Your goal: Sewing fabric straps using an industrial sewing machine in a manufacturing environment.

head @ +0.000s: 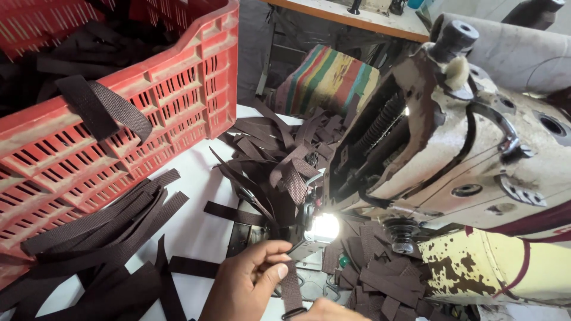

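Observation:
My left hand [250,282] pinches a short dark brown webbing strap [291,286] between thumb and fingers, just in front of the needle area of an old cream sewing machine [476,160]. A small metal ring [294,311] hangs at the strap's lower end. Only a sliver of my right hand [324,311] shows at the bottom edge, touching the strap's lower end; its grip is hidden. A bright work lamp [325,226] glows beside the strap.
A red plastic crate [148,101] full of brown straps stands at the left. Loose straps [95,238] lie on the white table, more are piled behind the needle [279,148], and cut pieces [380,273] lie under the machine arm. A striped cushion [327,77] is behind.

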